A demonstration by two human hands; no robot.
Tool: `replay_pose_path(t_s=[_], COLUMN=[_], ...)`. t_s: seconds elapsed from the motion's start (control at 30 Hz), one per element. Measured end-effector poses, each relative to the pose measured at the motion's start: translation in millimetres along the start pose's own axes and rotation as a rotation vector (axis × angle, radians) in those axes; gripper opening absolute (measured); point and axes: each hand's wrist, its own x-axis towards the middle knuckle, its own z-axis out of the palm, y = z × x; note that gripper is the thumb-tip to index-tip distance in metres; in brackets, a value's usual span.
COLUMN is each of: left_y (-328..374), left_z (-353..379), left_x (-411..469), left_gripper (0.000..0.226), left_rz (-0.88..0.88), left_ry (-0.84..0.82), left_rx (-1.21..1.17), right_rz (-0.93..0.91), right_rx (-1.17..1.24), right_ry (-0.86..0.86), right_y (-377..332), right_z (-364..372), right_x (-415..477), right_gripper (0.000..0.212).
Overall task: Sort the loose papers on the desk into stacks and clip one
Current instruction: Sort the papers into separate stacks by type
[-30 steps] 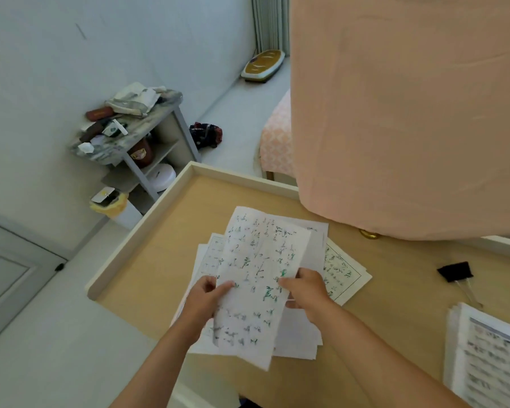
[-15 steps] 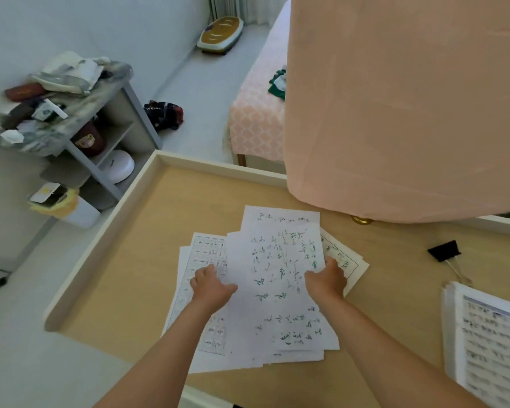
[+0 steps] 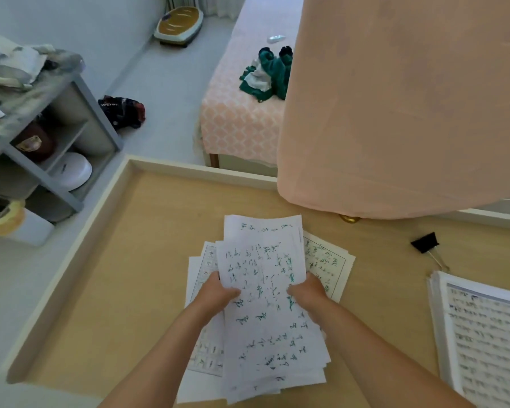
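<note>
A bundle of handwritten white sheets (image 3: 265,290) with green and dark ink is held over the wooden desk (image 3: 130,260). My left hand (image 3: 215,293) grips its left edge and my right hand (image 3: 306,293) grips its right edge, thumbs on top. Under the bundle lie printed gridded sheets (image 3: 327,263), showing at its left and right. A black binder clip (image 3: 425,242) lies on the desk to the right. A neat stack of printed pages (image 3: 489,334) sits at the right edge.
A peach cloth (image 3: 395,98) hangs over the desk's far right. The desk has a raised pale rim (image 3: 71,260). Beyond it are a grey cluttered shelf (image 3: 42,128), a bed with a pink cover (image 3: 242,107) and a dark bag (image 3: 121,111) on the floor.
The handwritten sheets went from one raised page, down flat on the pile, to a gathered bundle lifted in both hands. The view tilted further down toward the desk.
</note>
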Motion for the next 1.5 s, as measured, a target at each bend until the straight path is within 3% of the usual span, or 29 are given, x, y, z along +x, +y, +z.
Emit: replay_pose_path(t_s=[0.2, 0.27, 0.33, 0.4, 0.53, 0.67, 0.83, 0.9, 0.97, 1.03, 1.1, 1.2, 1.27, 1.4, 1.5], left_y=[1, -1, -3, -1, 7, 20, 22, 16, 10, 4, 0, -13, -24, -40, -47], left_z=[-5, -4, -3, -3, 7, 31, 40, 35, 30, 27, 25, 17, 6, -8, -10], left_x=[1, 1, -1, -5, -6, -6, -15, -22, -28, -32, -35, -36, -38, -41, -37], left_gripper=[0.056, 0.058, 0.059, 0.054, 0.047, 0.039, 0.034, 0.034, 0.037, 0.034, 0.024, 0.032, 0.046, 0.081, 0.084], left_rz=[0.032, 0.035, 0.032, 0.028, 0.0, 0.059, 0.085, 0.088, 0.078, 0.067, 0.081, 0.085, -0.008, -0.059, -0.008], left_ry=[-0.037, -0.023, -0.009, -0.036, -0.16, -0.062, -0.036, -0.051, -0.043, 0.002, 0.144, 0.406, 0.501, 0.453, 0.381], left_rx=[-0.115, -0.1, -0.099, -0.074, 0.089, 0.088, -0.07, -0.183, -0.292, -0.337, -0.221, 0.245, 0.385, 0.241, 0.064], right_rz=[-0.126, -0.175, -0.189, -0.139, -0.259, -0.411, -0.28, -0.236, -0.201, -0.201, -0.232, -0.245, -0.245, -0.232, -0.256], right_rx=[-0.096, -0.186, -0.283, -0.303, -0.434, -0.13, 0.163, 0.221, 0.242, 0.178, 0.101, 0.064, -0.005, -0.413, -0.452], right_ry=[-0.134, -0.013, 0.255, 0.347, 0.137, -0.11, 0.082, 0.045, -0.101, -0.243, -0.26, -0.182, -0.091, 0.178, 0.091], right_y=[14, 19, 25, 31, 49, 47, 50, 56, 58, 55, 50, 42, 36, 26, 19], right_z=[-7, -11, -22, -37, -53, -64, -81, -84, -83, -75, -60, -32, -13, 18, 31], right_x=[-8, -8, -5, -8, -6, -6, 0, 0, 0, 1, 0, -1, -4, -17, -29], right_gripper=[0.037, 0.038, 0.052, 0.066, 0.071, 0.068, 0.071, 0.085, 0.084, 0.059, 0.04, 0.036, 0.034, 0.051, 0.065])
